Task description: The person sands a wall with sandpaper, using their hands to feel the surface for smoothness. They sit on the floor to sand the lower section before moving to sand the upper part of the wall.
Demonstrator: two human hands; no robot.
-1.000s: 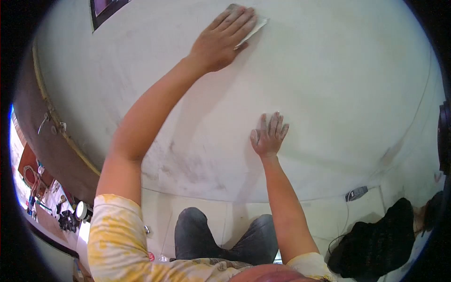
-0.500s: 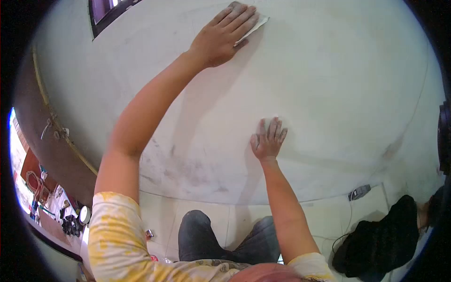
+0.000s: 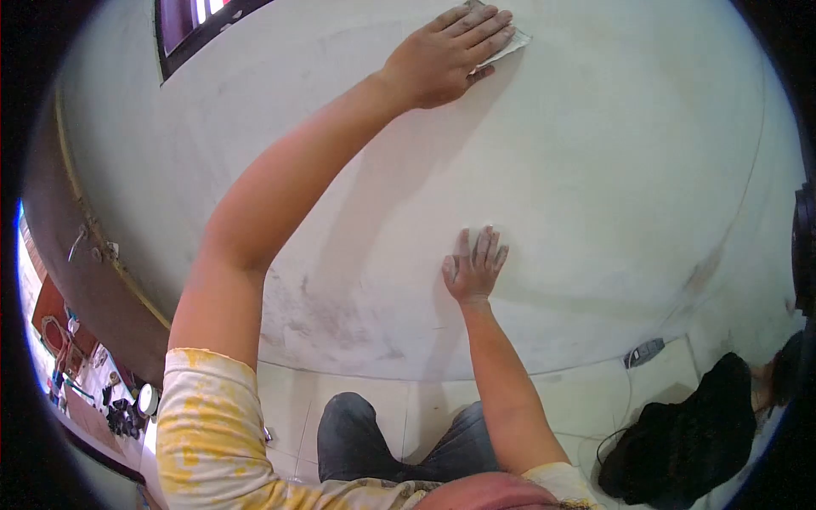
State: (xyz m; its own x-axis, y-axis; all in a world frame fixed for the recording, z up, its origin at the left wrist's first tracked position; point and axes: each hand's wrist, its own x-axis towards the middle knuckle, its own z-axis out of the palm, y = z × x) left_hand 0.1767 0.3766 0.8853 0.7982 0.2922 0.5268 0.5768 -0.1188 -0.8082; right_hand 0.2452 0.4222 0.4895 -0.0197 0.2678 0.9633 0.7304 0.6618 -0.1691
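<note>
Near the top of the view, my left hand (image 3: 455,49) lies flat against the pale wall (image 3: 595,170) with a sheet of sandpaper (image 3: 508,49) held under its fingers. A whitish corner of the sheet sticks out between fingers and thumb; the rest is hidden by the hand. Grey-white dust coats the fingertips. Lower down, my right hand (image 3: 476,268) rests on the same wall, palm down, fingers spread and dusty, holding nothing.
A dark-framed window (image 3: 183,38) is at upper left. A brown door (image 3: 93,212) stands at left, with cluttered items beyond it. Grey smudges mark the lower wall. Right, a grey device with a cable (image 3: 644,352) and a black cloth-like bundle (image 3: 680,433) lie by the tiled floor (image 3: 289,399).
My left hand has slid right across the wall with the sandpaper. My right hand stays about where it was on the wall, while the view has shifted slightly.
</note>
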